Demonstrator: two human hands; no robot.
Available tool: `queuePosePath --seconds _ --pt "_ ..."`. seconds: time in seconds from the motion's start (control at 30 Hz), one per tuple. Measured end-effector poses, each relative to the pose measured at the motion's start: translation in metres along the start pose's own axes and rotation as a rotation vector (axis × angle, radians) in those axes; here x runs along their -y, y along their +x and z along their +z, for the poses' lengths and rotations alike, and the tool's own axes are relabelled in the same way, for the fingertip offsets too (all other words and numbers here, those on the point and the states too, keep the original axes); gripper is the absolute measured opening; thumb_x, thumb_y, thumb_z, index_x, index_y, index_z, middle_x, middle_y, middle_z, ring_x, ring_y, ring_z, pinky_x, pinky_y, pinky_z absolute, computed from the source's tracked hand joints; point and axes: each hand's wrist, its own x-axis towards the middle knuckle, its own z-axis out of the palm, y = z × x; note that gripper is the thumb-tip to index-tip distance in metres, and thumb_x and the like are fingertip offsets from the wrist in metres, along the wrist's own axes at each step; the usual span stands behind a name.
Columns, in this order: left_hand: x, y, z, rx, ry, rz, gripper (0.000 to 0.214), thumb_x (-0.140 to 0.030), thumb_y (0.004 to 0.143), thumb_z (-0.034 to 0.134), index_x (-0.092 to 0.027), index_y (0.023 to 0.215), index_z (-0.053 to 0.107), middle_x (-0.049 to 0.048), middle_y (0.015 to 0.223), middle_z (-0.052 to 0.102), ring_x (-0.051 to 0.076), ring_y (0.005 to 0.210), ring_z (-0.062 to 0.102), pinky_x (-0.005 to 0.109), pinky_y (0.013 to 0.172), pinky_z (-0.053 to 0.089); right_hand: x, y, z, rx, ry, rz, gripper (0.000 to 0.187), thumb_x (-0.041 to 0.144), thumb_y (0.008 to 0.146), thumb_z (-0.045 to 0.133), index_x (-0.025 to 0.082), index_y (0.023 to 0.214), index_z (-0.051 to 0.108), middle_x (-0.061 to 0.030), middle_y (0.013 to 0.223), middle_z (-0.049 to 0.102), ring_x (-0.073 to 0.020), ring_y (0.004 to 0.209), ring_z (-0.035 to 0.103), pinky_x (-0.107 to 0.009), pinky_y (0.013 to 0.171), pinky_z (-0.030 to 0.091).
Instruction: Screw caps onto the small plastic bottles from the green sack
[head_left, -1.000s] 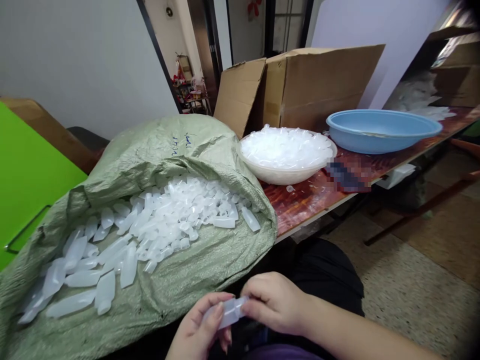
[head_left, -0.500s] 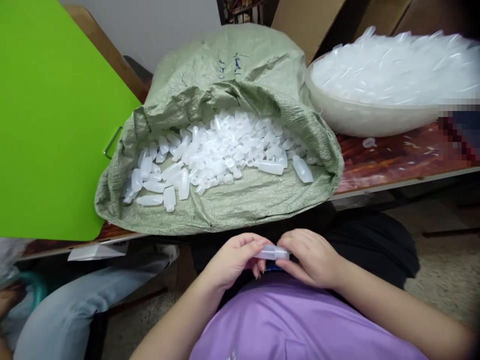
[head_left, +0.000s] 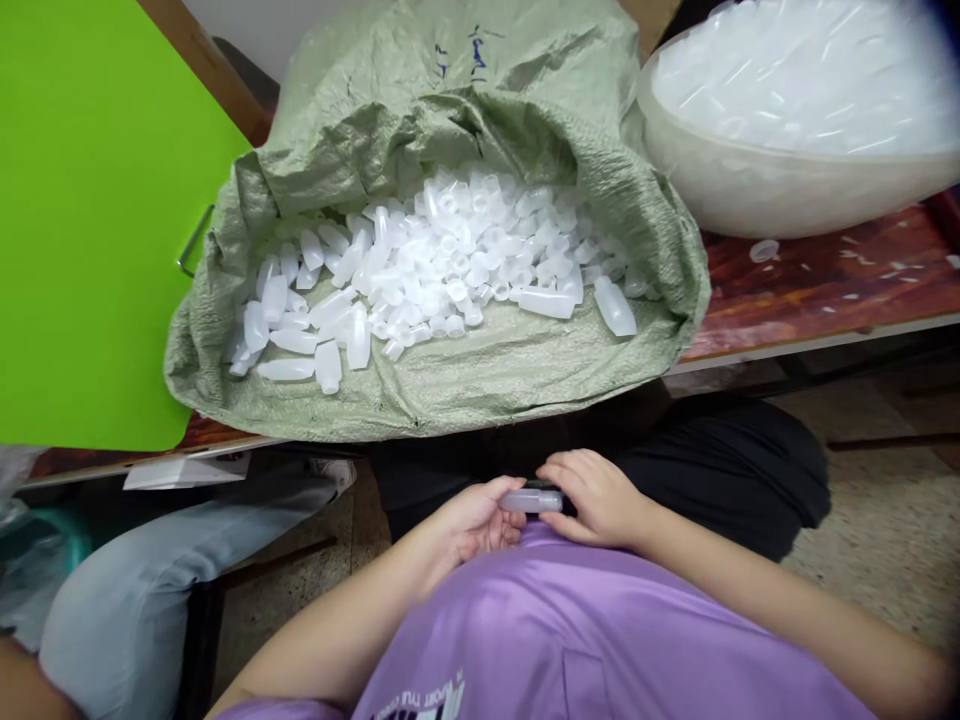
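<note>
A small translucent white plastic bottle [head_left: 531, 500] lies sideways between my hands, low in front of my purple shirt. My left hand [head_left: 478, 522] pinches its left end between thumb and fingers, palm turned partly up. Around the wider right end, which looks like a cap, curl the thumb and fingers of my right hand [head_left: 596, 500]; the exact contact there is hard to see. Beyond the hands, a green woven sack [head_left: 442, 395] lies with its mouth toward me. Loose translucent bottles [head_left: 358, 337] and short caps [head_left: 454, 290] are heaped inside its mouth.
A large bowl [head_left: 810, 190] heaped with white plastic pieces stands at the right on the reddish table [head_left: 810, 290]. One loose cap [head_left: 764, 250] lies before it. A green board [head_left: 97, 230] is at the left. Another person's jeans-clad leg [head_left: 142, 610] is at lower left.
My head view has tilted down, so the sack and bowl appear higher. Both hands keep the bottle between them; my right thumb and fingers have shifted slightly at its right end.
</note>
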Motion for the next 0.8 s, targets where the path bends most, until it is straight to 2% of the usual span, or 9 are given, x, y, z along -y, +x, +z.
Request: queuePosePath --seconds 0.07,0.13,0.3,0.43,0.53,0.6,0.67,0.73,0.8 --pt "0.001 0.004 0.0 -0.026 0.015 -0.031 0.029 -0.037 0.081 0.051 -0.015 0.063 0.049 -0.0033 0.04 0.044 0.006 0.032 0.038 0.016 0.037 0.029 -0.003 0.0 -0.001 -0.027 -0.166 -0.201 0.03 0.04 0.084 0.046 0.014 0.085 0.062 -0.0086 0.076 0.061 -0.0187 0.069 0.05 -0.033 0.065 0.037" --pt "0.002 0.007 0.0 -0.048 0.041 -0.046 0.029 -0.036 0.081 0.051 -0.016 0.061 0.047 -0.0038 0.038 0.042 0.006 0.031 0.035 0.016 0.036 0.027 -0.003 0.001 0.002 -0.012 -0.191 -0.218 0.031 0.037 0.085 0.044 0.017 0.069 0.061 -0.0047 0.061 0.056 -0.0164 0.059 0.045 -0.031 0.059 0.033" --pt "0.007 0.01 0.003 -0.08 0.008 -0.027 0.026 -0.035 0.083 0.046 -0.017 0.064 0.048 -0.0055 0.037 0.038 0.006 0.03 0.029 0.016 0.036 0.023 0.0 0.008 0.017 0.1 0.048 0.126 0.036 0.033 0.084 0.036 0.018 0.058 0.057 -0.005 0.056 0.055 -0.0157 0.057 0.044 -0.031 0.06 0.033" --pt "0.009 0.009 0.007 -0.104 -0.023 0.008 0.027 -0.035 0.084 0.042 -0.016 0.067 0.049 -0.0052 0.039 0.039 0.006 0.032 0.032 0.017 0.038 0.028 -0.001 0.012 0.028 0.127 0.159 0.304 0.044 0.031 0.089 0.029 0.019 0.056 0.056 -0.003 0.056 0.057 -0.014 0.055 0.049 -0.028 0.059 0.036" --pt "0.003 0.009 0.01 -0.05 -0.13 0.092 0.036 -0.043 0.088 0.036 -0.011 0.087 0.054 -0.0008 0.052 0.053 0.008 0.037 0.042 0.02 0.044 0.038 -0.017 0.02 0.034 0.149 0.234 0.49 0.046 0.039 0.092 0.026 0.019 0.067 0.06 -0.0025 0.063 0.062 -0.0148 0.059 0.057 -0.026 0.056 0.04" --pt "-0.003 0.008 0.012 0.01 -0.215 0.206 0.046 -0.051 0.087 0.035 -0.011 0.107 0.046 0.0074 0.076 0.064 0.012 0.048 0.055 0.024 0.051 0.045 -0.035 0.027 0.036 0.153 0.241 0.635 0.049 0.041 0.093 0.02 0.018 0.087 0.063 -0.006 0.074 0.065 -0.0177 0.067 0.061 -0.028 0.058 0.044" --pt "-0.007 0.005 0.012 0.055 -0.22 0.295 0.054 -0.054 0.084 0.04 -0.013 0.118 0.035 0.0157 0.1 0.064 0.016 0.063 0.062 0.029 0.058 0.048 -0.054 0.033 0.032 0.164 0.217 0.758 0.053 0.041 0.094 0.015 0.016 0.106 0.06 -0.0111 0.085 0.066 -0.0214 0.078 0.064 -0.032 0.064 0.046" --pt "-0.01 -0.005 0.01 0.057 -0.099 0.347 0.052 -0.046 0.082 0.049 -0.014 0.12 0.036 0.0179 0.11 0.061 0.017 0.069 0.064 0.029 0.062 0.048 -0.065 0.036 0.021 0.2 0.197 0.814 0.049 0.043 0.093 0.023 0.015 0.115 0.056 -0.0146 0.095 0.065 -0.0242 0.089 0.063 -0.036 0.073 0.046" --pt "-0.013 -0.025 0.008 0.031 0.148 0.392 0.042 -0.034 0.08 0.057 -0.013 0.115 0.047 0.0161 0.109 0.062 0.016 0.071 0.063 0.027 0.065 0.047 -0.063 0.035 -0.001 0.251 0.199 0.79 0.042 0.044 0.088 0.039 0.017 0.113 0.059 -0.0142 0.102 0.064 -0.0253 0.096 0.061 -0.036 0.081 0.044"
